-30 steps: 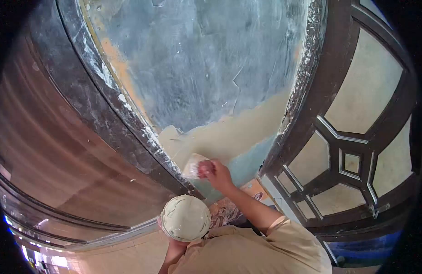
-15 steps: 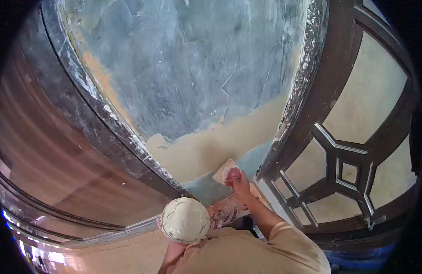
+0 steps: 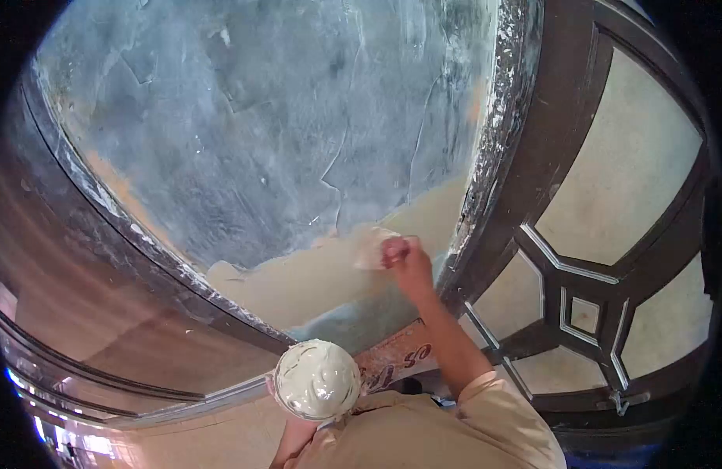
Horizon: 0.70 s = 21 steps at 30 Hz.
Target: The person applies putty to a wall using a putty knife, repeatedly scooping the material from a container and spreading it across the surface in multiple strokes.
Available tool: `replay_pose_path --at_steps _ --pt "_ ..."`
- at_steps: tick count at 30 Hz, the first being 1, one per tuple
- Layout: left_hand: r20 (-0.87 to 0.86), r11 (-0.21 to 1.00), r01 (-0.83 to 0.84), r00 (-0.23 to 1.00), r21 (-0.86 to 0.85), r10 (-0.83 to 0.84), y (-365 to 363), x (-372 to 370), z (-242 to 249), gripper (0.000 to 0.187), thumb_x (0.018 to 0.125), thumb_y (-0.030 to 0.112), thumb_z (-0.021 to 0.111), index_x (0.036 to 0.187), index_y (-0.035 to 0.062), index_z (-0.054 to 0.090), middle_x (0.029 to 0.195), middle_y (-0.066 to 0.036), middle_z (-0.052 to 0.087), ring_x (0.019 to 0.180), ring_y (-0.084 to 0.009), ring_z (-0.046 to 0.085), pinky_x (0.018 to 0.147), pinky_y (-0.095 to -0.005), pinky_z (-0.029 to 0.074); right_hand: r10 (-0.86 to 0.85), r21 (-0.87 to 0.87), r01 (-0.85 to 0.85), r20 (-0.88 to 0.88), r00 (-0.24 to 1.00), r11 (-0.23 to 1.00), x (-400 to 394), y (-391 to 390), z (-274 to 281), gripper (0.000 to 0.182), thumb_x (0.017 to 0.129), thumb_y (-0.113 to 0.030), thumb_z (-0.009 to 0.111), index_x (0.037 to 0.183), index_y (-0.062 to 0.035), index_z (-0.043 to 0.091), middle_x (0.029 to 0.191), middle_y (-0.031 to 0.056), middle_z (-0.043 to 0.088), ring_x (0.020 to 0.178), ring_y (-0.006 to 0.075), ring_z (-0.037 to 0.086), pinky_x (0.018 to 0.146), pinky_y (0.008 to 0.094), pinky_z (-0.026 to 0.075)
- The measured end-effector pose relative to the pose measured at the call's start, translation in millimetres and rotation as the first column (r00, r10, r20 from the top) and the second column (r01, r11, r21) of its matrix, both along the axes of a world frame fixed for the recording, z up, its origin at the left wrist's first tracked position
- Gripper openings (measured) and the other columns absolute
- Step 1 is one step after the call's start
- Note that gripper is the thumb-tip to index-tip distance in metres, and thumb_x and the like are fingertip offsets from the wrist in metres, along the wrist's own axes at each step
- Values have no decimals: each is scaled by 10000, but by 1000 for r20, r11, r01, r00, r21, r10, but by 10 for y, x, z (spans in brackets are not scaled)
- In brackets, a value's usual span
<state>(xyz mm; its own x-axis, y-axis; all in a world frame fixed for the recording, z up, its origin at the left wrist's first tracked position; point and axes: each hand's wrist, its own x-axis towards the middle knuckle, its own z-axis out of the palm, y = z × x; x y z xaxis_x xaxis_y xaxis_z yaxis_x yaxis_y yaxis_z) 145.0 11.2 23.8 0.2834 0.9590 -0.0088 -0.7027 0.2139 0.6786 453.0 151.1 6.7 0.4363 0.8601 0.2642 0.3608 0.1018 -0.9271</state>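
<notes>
My right hand (image 3: 405,259) grips a putty knife (image 3: 372,248) with a reddish handle; its pale, blurred blade lies against the wall. Beneath the blade is a band of wet beige plaster (image 3: 283,288) along the lower part of the blue-grey wall (image 3: 259,141). Low in the view, my left hand (image 3: 272,384) holds a round container of creamy plaster (image 3: 318,379) from its left side, mostly hidden by it. The plaster in it is heaped and swirled.
A dark door with pale panels (image 3: 603,172) stands at the right. Paint-flecked frames (image 3: 494,148) border the wall. To the left is a brown glossy panel (image 3: 87,313). Printed orange-red sheeting (image 3: 400,356) lies at the wall's foot, beside tan floor tiles (image 3: 197,438).
My right hand has moved upward with the putty knife, and beige plaster now covers more of the lower right wall. The view has shifted to the right. The container stays in my left hand.
</notes>
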Motion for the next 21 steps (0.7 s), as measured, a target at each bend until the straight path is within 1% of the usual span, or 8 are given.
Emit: replay_pose_path --at_steps 2,3,7,9,12,15,19,21 --pt "72 993 -14 997 -113 22 -56 110 62 773 921 675 184 1437 128 362 1450 -111 414 1325 -301 400 1115 -485 304 -120 -52 113 -155 981 992 560 -69 -309 320 920 -259 615 1104 -40 473 1009 167 659 871 274 669 737 386 523" --pt "10 964 159 986 212 -164 -44 98 35 784 863 683 389 1489 229 266 1535 -30 284 1426 -239 217 1157 -534 56 -205 -54 199 -181 962 979 745 7 -657 339 933 -262 605 1124 -32 446 999 159 659 841 248 672 724 370 527" --pt "-4 992 48 999 117 -48 -46 287 -128 762 896 678 281 1461 168 321 1491 -83 355 1364 -287 331 1129 -514 209 -80 -122 14 -558 826 992 697 -178 -1063 381 939 -276 605 1156 -39 401 967 129 653 787 212 658 699 356 530" --pt "-19 999 -31 999 39 32 -62 393 -174 772 919 675 208 1441 127 358 1461 -118 403 1323 -318 406 1110 -500 311 213 311 -95 -374 903 946 371 -112 -1112 292 928 -155 603 1125 -49 414 884 56 635 817 153 656 597 294 525" --pt "210 997 68 976 -38 -58 14 601 -26 773 925 661 199 1436 106 365 1463 -117 402 1328 -324 399 1115 -498 306 269 167 -239 -189 944 956 73 -206 -51 363 898 -198 654 1142 -59 422 915 98 650 765 206 642 693 376 530" --pt "125 989 -27 991 -145 45 78 675 -273 775 926 656 181 1433 102 374 1467 -115 399 1330 -333 395 1121 -496 301 116 46 -136 295 948 990 173 -61 319 334 871 -168 674 1084 -27 459 914 101 655 784 220 651 703 369 533" --pt "33 994 -21 999 -111 25 37 912 -151 800 901 691 202 1437 124 376 1466 -109 402 1332 -333 391 1115 -502 308 -53 235 110 -239 969 966 695 117 -78 391 882 -275 671 1122 -47 463 965 64 658 782 238 655 688 350 524" --pt "67 990 -19 997 -139 29 23 998 -168 802 898 694 205 1437 127 378 1465 -108 403 1332 -334 392 1114 -505 308 -188 93 234 -353 917 968 1006 133 -720 390 931 -284 618 1196 -86 412 995 49 638 728 172 636 581 319 502"
